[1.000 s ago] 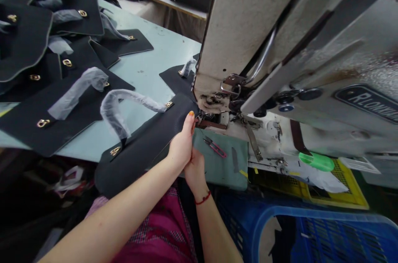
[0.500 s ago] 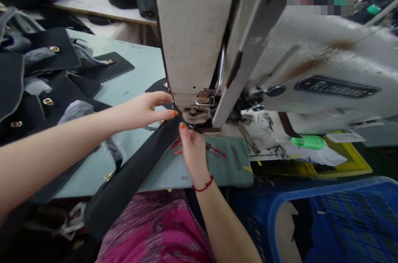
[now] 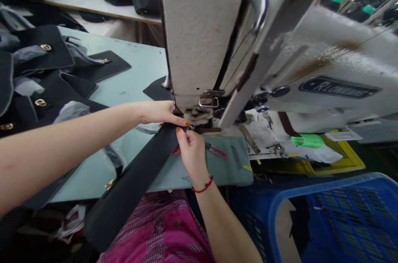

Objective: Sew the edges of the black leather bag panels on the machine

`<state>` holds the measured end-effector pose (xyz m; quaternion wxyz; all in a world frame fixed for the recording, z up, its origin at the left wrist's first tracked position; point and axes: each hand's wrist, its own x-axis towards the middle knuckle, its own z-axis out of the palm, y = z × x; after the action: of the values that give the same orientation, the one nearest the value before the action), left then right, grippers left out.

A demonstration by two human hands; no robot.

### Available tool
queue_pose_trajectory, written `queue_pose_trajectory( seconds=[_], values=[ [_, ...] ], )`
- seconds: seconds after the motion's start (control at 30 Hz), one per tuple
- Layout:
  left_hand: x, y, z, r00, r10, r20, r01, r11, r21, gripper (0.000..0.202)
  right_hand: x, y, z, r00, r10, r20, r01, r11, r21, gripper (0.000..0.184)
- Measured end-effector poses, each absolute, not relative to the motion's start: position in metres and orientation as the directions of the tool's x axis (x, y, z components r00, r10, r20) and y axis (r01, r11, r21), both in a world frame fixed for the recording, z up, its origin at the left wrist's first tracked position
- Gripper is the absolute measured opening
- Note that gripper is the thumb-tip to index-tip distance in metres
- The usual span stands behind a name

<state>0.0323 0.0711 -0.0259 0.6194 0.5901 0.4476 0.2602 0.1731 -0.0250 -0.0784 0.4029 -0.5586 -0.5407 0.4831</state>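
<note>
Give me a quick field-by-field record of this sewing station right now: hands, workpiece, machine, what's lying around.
left hand: on the black panel's far side, fingertips at the needle area
right hand: pinching the panel's near edge by the presser foot; red cord at the wrist
black panel: runs from the lap up to the needle
sewing machine: head right above both hands
thread snips: pink-handled, on the green table right of the right hand
stacked panels: black with gold hardware, far left
blue crate: lower right
</note>
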Motion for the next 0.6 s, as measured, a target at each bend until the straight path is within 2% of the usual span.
queue_pose_trajectory(
  seconds=[0.1,0.23,0.47,0.6],
  values=[
    [0.031,0.065,-0.034,0.553,0.774,-0.308,0.234,0.211,0.949,0.033,0.178,-0.024,-0.078,-0.071,0.996,-0.054,0.240,-0.036,-0.970,0.045],
    [0.034,0.048,-0.041,0.441,0.845,-0.301,0.222,0.222,0.949,0.034,0.191,-0.024,-0.073,-0.117,0.993,-0.015,0.247,0.015,-0.969,0.046],
    [0.046,0.020,-0.041,0.276,0.912,-0.304,0.201,0.254,0.946,0.036,0.216,-0.018,-0.064,-0.269,0.957,-0.108,0.230,-0.045,-0.972,0.045],
    [0.045,0.021,-0.042,0.306,0.906,-0.292,0.217,0.233,0.948,0.037,0.221,-0.016,-0.063,-0.311,0.941,-0.133,0.244,-0.056,-0.968,0.045]
  ],
)
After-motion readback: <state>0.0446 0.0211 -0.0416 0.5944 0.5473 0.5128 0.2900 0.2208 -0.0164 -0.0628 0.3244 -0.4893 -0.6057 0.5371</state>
